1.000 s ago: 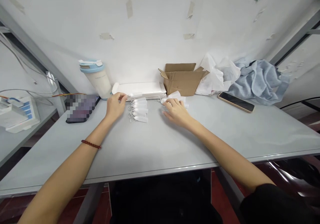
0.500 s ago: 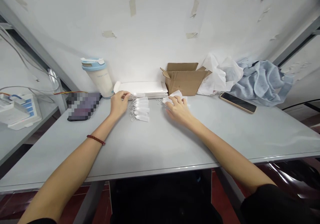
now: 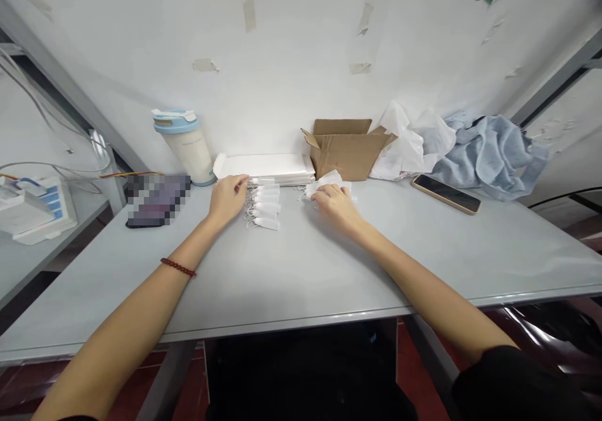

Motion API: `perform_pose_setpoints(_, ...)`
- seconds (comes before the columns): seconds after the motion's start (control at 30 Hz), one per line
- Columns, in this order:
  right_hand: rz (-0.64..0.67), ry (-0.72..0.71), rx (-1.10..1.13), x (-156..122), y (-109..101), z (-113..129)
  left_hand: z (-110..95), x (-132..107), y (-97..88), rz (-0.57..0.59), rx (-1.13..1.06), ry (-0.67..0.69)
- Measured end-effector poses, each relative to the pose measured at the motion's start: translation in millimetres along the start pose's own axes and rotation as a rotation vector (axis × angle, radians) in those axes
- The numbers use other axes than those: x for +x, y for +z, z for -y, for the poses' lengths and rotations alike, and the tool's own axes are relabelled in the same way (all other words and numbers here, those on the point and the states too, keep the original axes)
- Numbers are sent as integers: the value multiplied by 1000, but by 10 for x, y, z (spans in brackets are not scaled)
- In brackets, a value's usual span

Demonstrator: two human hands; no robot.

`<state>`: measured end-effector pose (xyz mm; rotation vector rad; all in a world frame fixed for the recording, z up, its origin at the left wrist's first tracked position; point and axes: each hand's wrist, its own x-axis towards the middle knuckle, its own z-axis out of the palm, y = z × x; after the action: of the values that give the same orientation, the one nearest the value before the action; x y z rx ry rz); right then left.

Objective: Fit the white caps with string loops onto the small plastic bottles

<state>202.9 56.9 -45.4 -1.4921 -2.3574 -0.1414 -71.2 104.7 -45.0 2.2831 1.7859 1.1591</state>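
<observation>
Fingers of the left hand (image 3: pixel 227 196) pinch the top packet (image 3: pixel 264 181); the right hand (image 3: pixel 335 202) grips loose packets (image 3: pixel 330 179).

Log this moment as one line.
left hand: touching top of row of small white looped tags | right hand: on loose pile of white tags | surface: grey table

The pale grey table (image 3: pixel 301 277) carries a short row of small white tags (image 3: pixel 266 207) toward 12 o'clock, with a loose heap of white pieces (image 3: pixel 332 179) at their 3 o'clock and a flat white stack (image 3: pixel 268 165) behind them. A blue-lidded cup (image 3: pixel 182 148) stands at 11 o'clock and a dark flat object (image 3: pixel 155 200) lies at 10 o'clock. An open cardboard box (image 3: pixel 345 150) sits at 1 o'clock, then a white plastic bag (image 3: pixel 404 142), a blue cloth (image 3: pixel 489 151) and a phone (image 3: pixel 445 193) toward 2 o'clock.
</observation>
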Motion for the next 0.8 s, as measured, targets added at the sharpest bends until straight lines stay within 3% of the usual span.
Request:
perform_pose_setpoints(0.17,-181,-29,356,-23,-80,23,-287,-139,-103,14,-71,51)
perform_pose_setpoints(0.3,-269,-57,599,-57,-151,89,-553,-265,-138,132,-231,7)
perform_pose_setpoints(0.47,-225,49,721,-77,-229,145,-692,-349,-123,252,-300,-14)
perform_pose_setpoints(0.8,-160,95,836,-87,-295,176,-776,-396,-139,248,-315,59)
